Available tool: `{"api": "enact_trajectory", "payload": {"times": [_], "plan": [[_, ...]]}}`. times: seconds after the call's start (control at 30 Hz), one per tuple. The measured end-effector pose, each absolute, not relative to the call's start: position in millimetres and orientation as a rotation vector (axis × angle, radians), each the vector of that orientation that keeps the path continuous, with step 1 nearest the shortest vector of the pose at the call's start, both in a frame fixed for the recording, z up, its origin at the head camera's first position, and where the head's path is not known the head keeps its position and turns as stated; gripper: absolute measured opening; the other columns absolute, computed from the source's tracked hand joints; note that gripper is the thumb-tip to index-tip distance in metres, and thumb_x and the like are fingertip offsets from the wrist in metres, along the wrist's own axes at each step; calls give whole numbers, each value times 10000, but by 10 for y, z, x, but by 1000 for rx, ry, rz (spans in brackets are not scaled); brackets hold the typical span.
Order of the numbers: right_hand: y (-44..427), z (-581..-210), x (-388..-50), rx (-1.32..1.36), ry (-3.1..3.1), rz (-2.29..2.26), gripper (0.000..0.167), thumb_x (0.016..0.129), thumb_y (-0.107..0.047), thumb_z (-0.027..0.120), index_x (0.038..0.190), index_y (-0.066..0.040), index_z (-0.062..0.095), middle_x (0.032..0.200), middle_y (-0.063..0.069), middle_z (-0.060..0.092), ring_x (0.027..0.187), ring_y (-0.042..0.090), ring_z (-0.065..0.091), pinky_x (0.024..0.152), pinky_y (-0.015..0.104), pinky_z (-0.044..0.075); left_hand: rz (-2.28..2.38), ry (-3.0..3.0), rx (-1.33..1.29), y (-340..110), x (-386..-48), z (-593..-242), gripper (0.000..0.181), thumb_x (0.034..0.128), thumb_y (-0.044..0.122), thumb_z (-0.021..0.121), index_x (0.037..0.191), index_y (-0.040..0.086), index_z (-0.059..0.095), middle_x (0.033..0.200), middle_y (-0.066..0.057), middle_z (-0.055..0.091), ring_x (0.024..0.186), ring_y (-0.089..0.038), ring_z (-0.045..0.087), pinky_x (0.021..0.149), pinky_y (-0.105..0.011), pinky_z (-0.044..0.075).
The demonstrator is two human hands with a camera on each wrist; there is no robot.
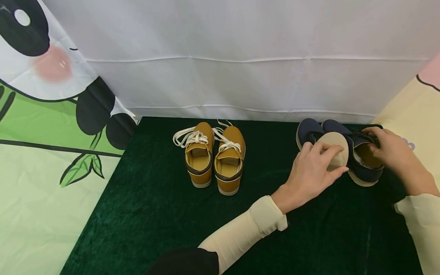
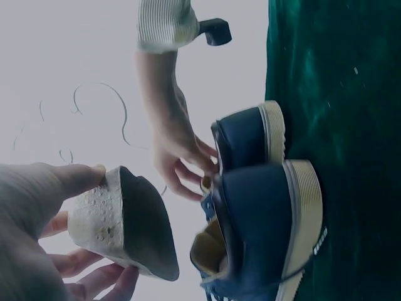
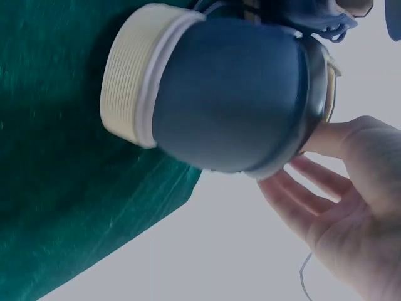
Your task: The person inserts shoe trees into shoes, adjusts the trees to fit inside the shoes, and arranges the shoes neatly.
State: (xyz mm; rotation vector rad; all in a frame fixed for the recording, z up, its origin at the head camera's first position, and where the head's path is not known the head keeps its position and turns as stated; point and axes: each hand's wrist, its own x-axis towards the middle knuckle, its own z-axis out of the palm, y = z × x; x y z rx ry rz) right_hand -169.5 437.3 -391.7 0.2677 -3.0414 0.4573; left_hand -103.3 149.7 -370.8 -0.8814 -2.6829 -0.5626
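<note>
My left hand (image 1: pixel 309 173) pinches a beige, rounded, hollow shoe insert (image 1: pixel 336 139) by its edges, above the pair of navy shoes. In the left wrist view the insert (image 2: pixel 97 216) shows a rough pale outside and a dark hollow. At the collar of the right navy shoe (image 1: pixel 366 172), my right hand (image 1: pixel 395 152) grips the side, thumb inside the opening and fingers outside, as the right wrist view shows. This shoe stands upright on the cloth. Beside it, the left navy shoe (image 1: pixel 308 128) is mostly hidden behind the insert and my left hand.
Two mustard shoes with white laces, a left one (image 1: pixel 200 178) and a right one (image 1: pixel 228 184), stand upright left of the navy pair. A dark green cloth (image 1: pixel 144 229) lies under everything. Behind it hangs a white curtain (image 1: pixel 223 84), with a panda-printed sheet (image 1: pixel 58 126) at the left.
</note>
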Motion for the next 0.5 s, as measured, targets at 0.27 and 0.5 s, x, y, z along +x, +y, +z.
{"api": "enact_trajectory", "payload": {"times": [0.27,0.5], "plan": [[4422,-3882,-1732,309,-3096,461,368,997,36,565,1341,128,471,1094,432,616,924,592,631,684,631,534,-561,-2750,-960,1715,-972,-3625,545,1003,650,545,1487,401,521,1399,128,577,1130,-55,507,865,-153,451],[4461,-3866,-1725,322,-3084,452,299,1038,-15,565,1317,89,526,1046,415,649,912,585,638,754,687,501,-572,-2825,-1033,1926,-973,-3616,572,1003,678,511,1509,414,478,1454,145,534,1171,-47,507,943,-174,442]]}}
